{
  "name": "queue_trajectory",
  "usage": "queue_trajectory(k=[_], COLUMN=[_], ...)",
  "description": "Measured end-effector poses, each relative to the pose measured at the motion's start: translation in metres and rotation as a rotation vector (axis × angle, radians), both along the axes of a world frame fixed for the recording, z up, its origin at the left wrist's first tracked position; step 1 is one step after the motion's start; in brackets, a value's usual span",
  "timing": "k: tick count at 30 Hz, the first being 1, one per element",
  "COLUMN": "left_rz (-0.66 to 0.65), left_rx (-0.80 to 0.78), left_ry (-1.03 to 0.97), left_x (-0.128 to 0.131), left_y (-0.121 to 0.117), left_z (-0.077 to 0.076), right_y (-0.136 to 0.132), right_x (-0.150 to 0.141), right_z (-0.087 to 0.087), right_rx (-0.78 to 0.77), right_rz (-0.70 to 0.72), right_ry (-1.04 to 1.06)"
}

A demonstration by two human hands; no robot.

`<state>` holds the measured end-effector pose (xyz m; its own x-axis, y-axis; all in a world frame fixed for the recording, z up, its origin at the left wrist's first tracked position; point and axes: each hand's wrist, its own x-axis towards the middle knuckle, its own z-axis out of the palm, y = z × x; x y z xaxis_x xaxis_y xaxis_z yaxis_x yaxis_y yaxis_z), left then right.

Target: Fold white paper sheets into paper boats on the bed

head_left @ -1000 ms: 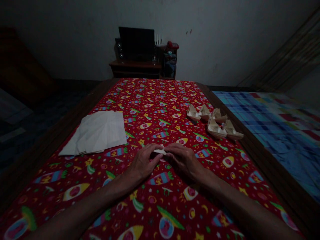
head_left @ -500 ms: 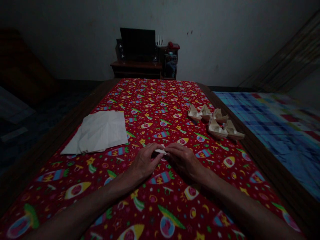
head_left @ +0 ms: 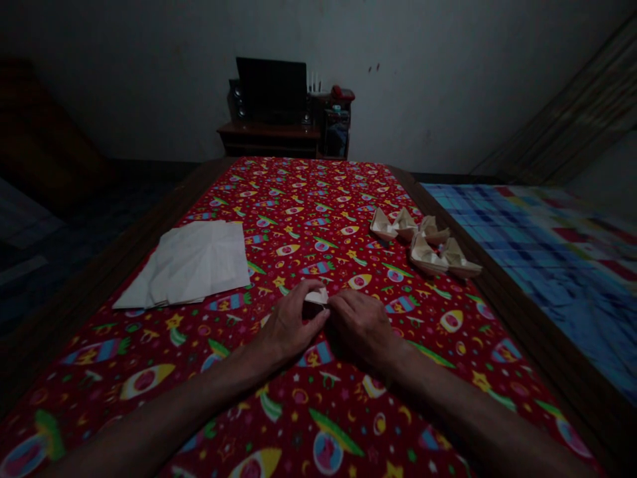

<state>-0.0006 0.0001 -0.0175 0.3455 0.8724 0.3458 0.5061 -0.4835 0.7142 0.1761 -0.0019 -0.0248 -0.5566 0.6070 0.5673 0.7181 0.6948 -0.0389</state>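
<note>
A small folded piece of white paper (head_left: pixel 317 297) is held between my two hands, low over the red patterned cloth (head_left: pixel 318 229). My left hand (head_left: pixel 294 312) curves around its left side, thumb and fingers closed on it. My right hand (head_left: pixel 361 317) pinches its right edge, with the fingertips bent and partly hidden. Much of the paper lies behind my fingers, so its full shape cannot be made out. Off to the right sit several folded paper boats (head_left: pixel 428 255), grouped close together. A stack of white paper sheets (head_left: pixel 199 262), with crease lines on top, lies to the left.
The cloth covers a long surface with dark wooden edges (head_left: pixel 502 299). At the far end a dark monitor (head_left: pixel 271 89) stands on a wooden desk (head_left: pixel 269 133), near a red telephone (head_left: pixel 342 93). A blue checked sheet (head_left: pixel 497 226) spreads out at the right.
My left thumb and fingers have parted more around the paper, and the paper looks raised. My right fingers have curled in more tightly. The boats and sheets stay in place.
</note>
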Motion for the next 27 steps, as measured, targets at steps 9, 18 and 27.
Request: queue_trajectory(k=[9,18,27], left_rz=[0.052,0.022,-0.042], left_rx=[-0.087,-0.042,0.058], left_ry=[-0.183,0.016,0.001], left_x=[0.005,0.002,0.002], left_y=[-0.004,-0.002,-0.003], left_z=[-0.006,0.000,-0.007], right_y=[-0.006,-0.011,-0.011], right_x=[-0.007,-0.011,-0.009], right_z=[0.000,0.001,0.005], right_rx=[0.062,0.101,-0.141], right_rz=[-0.025,0.011,-0.122], right_ry=[0.025,0.080,0.062])
